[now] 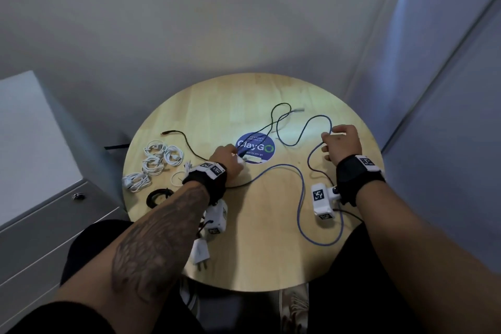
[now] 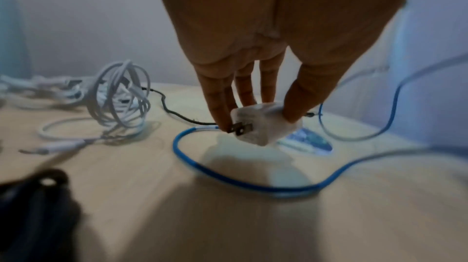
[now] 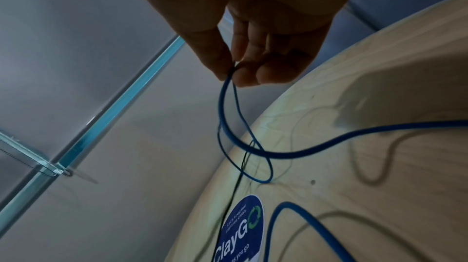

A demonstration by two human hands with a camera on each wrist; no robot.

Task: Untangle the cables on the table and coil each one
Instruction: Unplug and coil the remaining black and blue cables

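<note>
White coils point(image 1: 154, 161) lie bundled at the left of the table point(image 1: 271, 266), several cables already wound and set aside; just nearer sits one dark coil point(image 1: 158, 196). These count as finished, as far as can be judged. A loose white loop point(image 1: 180, 177) beside them is not yet wound.

Moving right, the left hand point(image 1: 227, 158) pinches a white plug point(image 2: 266, 124) between fingertips and thumb, lifted just clear of the wood near the round sticker point(image 1: 256, 148). A black cable point(image 1: 189, 144) runs from the far left under that hand and crosses the blue cable point(image 1: 301, 198) around the sticker; the two are still entangled there.

Further right, the blue cable sprawls in wide bends across the middle and near edge. The right hand point(image 1: 341, 144) pinches a fold of it between thumb and forefinger, raised off the surface.

Assessment: more than half the cables appear coiled. Remaining: separate black from blue, then coil both, plus the stray white loop.
</note>
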